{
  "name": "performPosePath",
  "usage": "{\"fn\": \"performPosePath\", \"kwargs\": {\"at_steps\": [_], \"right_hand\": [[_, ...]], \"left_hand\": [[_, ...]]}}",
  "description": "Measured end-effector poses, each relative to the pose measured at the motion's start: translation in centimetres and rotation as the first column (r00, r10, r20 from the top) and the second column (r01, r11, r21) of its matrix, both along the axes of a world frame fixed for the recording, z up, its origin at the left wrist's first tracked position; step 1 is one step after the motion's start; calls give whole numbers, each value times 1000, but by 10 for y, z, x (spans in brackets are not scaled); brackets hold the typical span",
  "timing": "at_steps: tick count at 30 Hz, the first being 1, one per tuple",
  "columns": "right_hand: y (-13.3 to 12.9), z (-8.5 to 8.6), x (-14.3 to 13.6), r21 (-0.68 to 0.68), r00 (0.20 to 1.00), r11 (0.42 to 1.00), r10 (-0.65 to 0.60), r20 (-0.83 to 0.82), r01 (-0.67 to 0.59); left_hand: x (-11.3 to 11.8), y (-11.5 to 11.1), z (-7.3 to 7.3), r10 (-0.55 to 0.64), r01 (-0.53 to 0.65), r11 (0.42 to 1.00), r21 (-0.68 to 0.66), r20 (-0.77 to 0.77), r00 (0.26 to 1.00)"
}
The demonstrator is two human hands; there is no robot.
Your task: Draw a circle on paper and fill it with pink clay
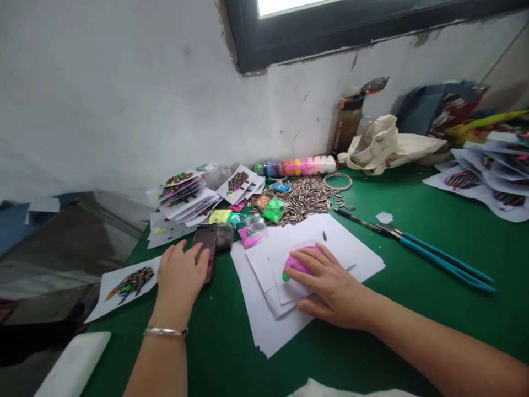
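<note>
White paper sheets [264, 320] lie stacked on the green table. On the top sheet is a flat pink clay shape [303, 262] with a small green piece [285, 275] at its left end. My right hand [328, 284] rests over the pink shape with its fingers spread, covering part of it. My left hand [182, 270], with a bangle at the wrist, lies at the left with fingers apart, touching a dark phone [210, 251]. Left of it is a sheet with a seed-covered turtle [136, 282]. One loose seed [324, 236] sits on the papers.
Sunflower seeds [306, 196] are heaped behind the papers, beside clay packets [250, 234] and a row of colored clay [297, 166]. Blue-handled scissors or tweezers [450, 264] lie right. Picture stacks [185, 204] stand at both sides. A bottle [348, 124] and cloth bag [384, 146] stand behind.
</note>
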State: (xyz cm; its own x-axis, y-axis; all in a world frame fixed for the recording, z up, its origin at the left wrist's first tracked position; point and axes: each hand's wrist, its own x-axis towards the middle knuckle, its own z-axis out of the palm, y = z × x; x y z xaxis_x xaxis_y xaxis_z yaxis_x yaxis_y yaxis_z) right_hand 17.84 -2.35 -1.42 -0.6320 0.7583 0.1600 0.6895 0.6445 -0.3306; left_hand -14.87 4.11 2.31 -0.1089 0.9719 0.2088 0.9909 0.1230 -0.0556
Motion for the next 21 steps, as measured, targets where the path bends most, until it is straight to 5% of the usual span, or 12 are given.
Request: {"fn": "performPosePath", "kwargs": {"at_steps": [3, 6, 11, 15, 21], "right_hand": [[0, 0, 1, -3, 1000, 1000, -1, -6, 1], [0, 0, 2, 4, 1000, 1000, -9, -24, 9], [1, 0, 3, 33, 998, 999, -24, -66, 27], [0, -1, 4, 58, 995, 997, -39, -97, 45], [-1, 1, 4, 27, 993, 999, -34, -112, 37]], "left_hand": [[-11, 0, -10, 85, -88, 986, -142, -27, 996], [-1, -4, -2, 61, -63, 996, -58, -32, 998], [51, -32, 10, -362, 342, 917, 207, 71, 929], [95, -63, -19, -552, 557, 830, 4, 146, 821], [103, -80, -50, -539, 555, 822, -128, 138, 831]]}}
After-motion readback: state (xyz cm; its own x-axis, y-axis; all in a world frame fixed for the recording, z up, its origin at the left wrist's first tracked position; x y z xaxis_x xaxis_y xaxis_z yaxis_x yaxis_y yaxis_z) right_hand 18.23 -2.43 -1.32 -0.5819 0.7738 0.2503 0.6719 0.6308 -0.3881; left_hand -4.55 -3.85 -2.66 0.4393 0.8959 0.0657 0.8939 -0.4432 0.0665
